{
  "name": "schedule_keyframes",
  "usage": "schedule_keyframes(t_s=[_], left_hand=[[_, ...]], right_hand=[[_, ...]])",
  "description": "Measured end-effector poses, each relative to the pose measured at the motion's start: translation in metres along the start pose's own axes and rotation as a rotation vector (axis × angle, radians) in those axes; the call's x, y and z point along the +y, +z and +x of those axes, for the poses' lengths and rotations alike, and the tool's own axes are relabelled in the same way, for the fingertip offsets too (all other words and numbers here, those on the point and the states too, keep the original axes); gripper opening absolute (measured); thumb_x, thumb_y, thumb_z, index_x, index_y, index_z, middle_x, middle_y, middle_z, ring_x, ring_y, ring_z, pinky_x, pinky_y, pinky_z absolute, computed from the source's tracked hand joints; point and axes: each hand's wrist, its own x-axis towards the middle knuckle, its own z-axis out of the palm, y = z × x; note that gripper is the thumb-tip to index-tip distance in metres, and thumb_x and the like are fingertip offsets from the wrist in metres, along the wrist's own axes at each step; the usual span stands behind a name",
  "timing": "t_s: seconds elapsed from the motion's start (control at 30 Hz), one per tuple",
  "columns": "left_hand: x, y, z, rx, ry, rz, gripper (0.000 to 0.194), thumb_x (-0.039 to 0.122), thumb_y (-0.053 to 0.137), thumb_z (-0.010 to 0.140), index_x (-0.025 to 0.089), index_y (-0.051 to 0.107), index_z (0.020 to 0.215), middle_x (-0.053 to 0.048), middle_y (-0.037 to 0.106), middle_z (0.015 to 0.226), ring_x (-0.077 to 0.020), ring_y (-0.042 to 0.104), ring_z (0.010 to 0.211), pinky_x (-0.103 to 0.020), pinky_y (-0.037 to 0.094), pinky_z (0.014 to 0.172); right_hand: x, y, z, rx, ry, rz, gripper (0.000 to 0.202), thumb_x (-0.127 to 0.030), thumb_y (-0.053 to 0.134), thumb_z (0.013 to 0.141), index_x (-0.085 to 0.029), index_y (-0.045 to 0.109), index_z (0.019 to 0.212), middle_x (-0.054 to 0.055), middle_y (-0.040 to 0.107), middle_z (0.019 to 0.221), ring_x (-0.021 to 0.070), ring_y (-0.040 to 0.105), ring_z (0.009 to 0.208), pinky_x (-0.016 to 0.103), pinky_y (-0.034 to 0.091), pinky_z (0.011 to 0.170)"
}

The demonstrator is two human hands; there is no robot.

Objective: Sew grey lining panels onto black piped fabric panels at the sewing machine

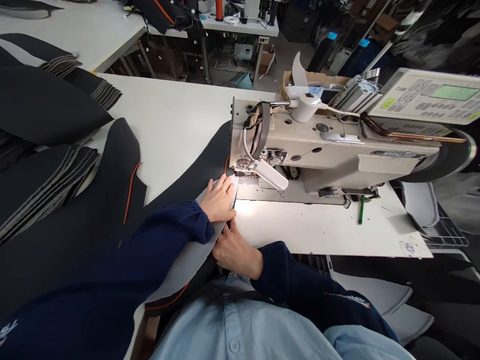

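My left hand (218, 200) lies flat on a light grey fabric panel (187, 265), fingers stretched toward the needle area of a sewing machine (322, 150). Just below it, my right hand (237, 250) is closed on the panel's edge, its fingertips partly hidden. Black fabric (195, 172) with orange piping lies beside and under the grey panel and reaches the presser foot. A small white lamp (270, 174) lights the sewing spot. The needle itself cannot be made out.
Stacks of black cut panels (41, 185) cover the table's left side. A control panel with a green display (431, 95) sits above the machine at right. A green pen-like object (361, 210) lies on the white tabletop (300, 225). A cardboard box (318, 80) stands behind the machine.
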Motion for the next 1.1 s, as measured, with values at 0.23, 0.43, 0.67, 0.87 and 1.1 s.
schedule_keyframes(t_s=[0.23,0.43,0.67,0.87,1.1], left_hand=[[0.018,-0.011,-0.033,-0.1,-0.007,-0.05,0.064,0.012,0.047,0.071,0.008,0.045,0.135,-0.014,0.035,0.152,-0.0233,0.031,0.14,-0.034,0.037,0.109],[0.021,-0.009,-0.021,-0.051,-0.029,0.034,0.059,0.014,0.046,0.074,0.01,0.049,0.133,-0.012,0.044,0.146,-0.0256,0.037,0.133,-0.042,0.039,0.105],[0.024,-0.016,-0.02,-0.094,-0.021,-0.02,0.047,0.01,0.053,0.065,0.007,0.057,0.112,-0.017,0.047,0.127,-0.0292,0.045,0.113,-0.038,0.046,0.09],[0.028,-0.013,-0.017,-0.126,-0.079,-0.095,0.028,0.005,0.045,0.075,0.01,0.058,0.1,-0.016,0.047,0.113,-0.0249,0.052,0.097,-0.037,0.048,0.084],[0.023,-0.012,0.009,-0.082,-0.091,-0.065,0.029,0.003,0.041,0.076,0.007,0.062,0.096,-0.019,0.05,0.111,-0.0262,0.057,0.092,-0.039,0.049,0.081]], right_hand=[[-0.028,-0.012,-0.026,0.113,-0.029,-0.12,0.036,-0.022,0.042,0.093,-0.002,0.058,0.119,0.031,0.058,0.119,0.0441,0.054,0.117,0.065,0.039,0.094],[-0.037,0.0,-0.029,0.135,-0.007,-0.124,0.041,-0.021,0.04,0.094,0.005,0.054,0.122,0.034,0.055,0.123,0.045,0.051,0.121,0.067,0.039,0.095],[-0.021,0.007,-0.019,0.13,0.022,-0.122,0.036,-0.019,0.045,0.091,0.004,0.061,0.113,0.033,0.058,0.119,0.0459,0.053,0.117,0.068,0.04,0.093],[-0.002,0.004,-0.013,0.082,0.043,-0.085,0.032,-0.019,0.046,0.091,0.001,0.064,0.108,0.031,0.06,0.115,0.0412,0.056,0.112,0.068,0.039,0.095],[-0.018,0.0,-0.019,0.117,0.02,-0.138,0.036,-0.014,0.041,0.094,0.005,0.055,0.121,0.035,0.055,0.123,0.0408,0.055,0.118,0.065,0.041,0.095]])
